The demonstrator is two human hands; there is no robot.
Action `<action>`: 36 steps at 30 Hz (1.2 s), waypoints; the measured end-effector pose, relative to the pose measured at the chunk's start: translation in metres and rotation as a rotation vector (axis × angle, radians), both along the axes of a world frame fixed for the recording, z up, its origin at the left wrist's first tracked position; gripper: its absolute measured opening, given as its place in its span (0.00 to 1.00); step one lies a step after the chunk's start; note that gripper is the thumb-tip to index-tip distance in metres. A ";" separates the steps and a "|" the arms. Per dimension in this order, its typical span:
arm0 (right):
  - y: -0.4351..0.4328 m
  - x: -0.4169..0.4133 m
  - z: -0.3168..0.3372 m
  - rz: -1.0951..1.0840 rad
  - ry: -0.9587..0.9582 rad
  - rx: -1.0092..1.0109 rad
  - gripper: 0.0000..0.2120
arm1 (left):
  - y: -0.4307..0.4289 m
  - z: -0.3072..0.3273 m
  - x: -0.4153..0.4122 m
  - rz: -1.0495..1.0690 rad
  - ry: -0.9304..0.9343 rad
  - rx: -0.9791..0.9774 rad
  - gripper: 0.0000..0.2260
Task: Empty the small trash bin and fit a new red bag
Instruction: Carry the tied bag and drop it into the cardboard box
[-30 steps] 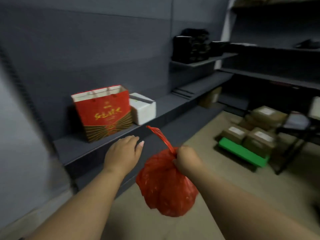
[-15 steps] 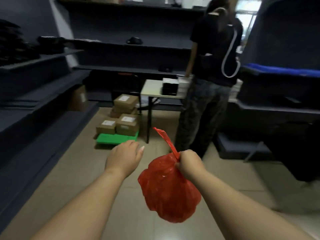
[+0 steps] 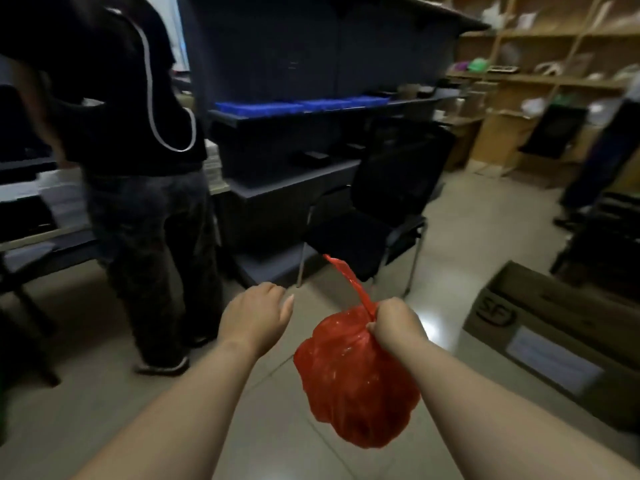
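A full red plastic bag (image 3: 356, 386) hangs in front of me above the tiled floor. My right hand (image 3: 394, 323) grips its twisted neck, and a loose red tail sticks up past the fist. My left hand (image 3: 256, 315) floats just left of the bag, not touching it, fingers loosely curled with nothing in them. No trash bin shows in the head view.
A person in dark clothes (image 3: 138, 168) stands close on the left. A black chair (image 3: 381, 216) and dark shelving with blue trays (image 3: 294, 105) lie straight ahead. An open cardboard box (image 3: 554, 341) sits on the floor at right. Wooden shelves (image 3: 536, 81) line the far right.
My view has swung right, from the wall shelf with a red gift bag, past the standing person, to the chair and cardboard box. Both hands and the bag keep the same pose.
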State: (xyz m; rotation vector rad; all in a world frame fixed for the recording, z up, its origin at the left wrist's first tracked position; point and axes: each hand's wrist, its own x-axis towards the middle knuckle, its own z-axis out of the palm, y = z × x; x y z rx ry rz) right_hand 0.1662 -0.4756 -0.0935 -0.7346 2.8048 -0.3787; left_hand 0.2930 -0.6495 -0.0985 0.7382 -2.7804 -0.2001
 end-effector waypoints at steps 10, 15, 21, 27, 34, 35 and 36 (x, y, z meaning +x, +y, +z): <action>0.095 -0.168 -0.022 -0.671 -0.026 -0.108 0.11 | 0.048 0.001 -0.261 -0.506 -0.007 -0.089 0.19; 0.160 -0.232 -0.030 -0.870 -0.037 -0.097 0.15 | 0.112 -0.010 -0.362 -0.720 -0.011 -0.058 0.20; 0.246 -0.317 -0.043 -0.952 -0.071 -0.039 0.15 | 0.200 -0.036 -0.477 -0.839 0.005 -0.017 0.19; 0.332 -0.432 -0.041 -0.963 -0.134 -0.028 0.11 | 0.287 -0.032 -0.599 -0.864 0.015 -0.027 0.18; 0.398 -0.536 -0.036 -0.932 -0.139 0.047 0.11 | 0.354 -0.034 -0.703 -0.848 -0.007 -0.011 0.17; 0.405 -0.550 -0.037 -0.936 -0.138 0.044 0.11 | 0.361 -0.035 -0.716 -0.853 -0.014 -0.005 0.17; 0.412 -0.564 -0.038 -0.945 -0.135 0.038 0.10 | 0.367 -0.036 -0.730 -0.857 -0.019 0.000 0.17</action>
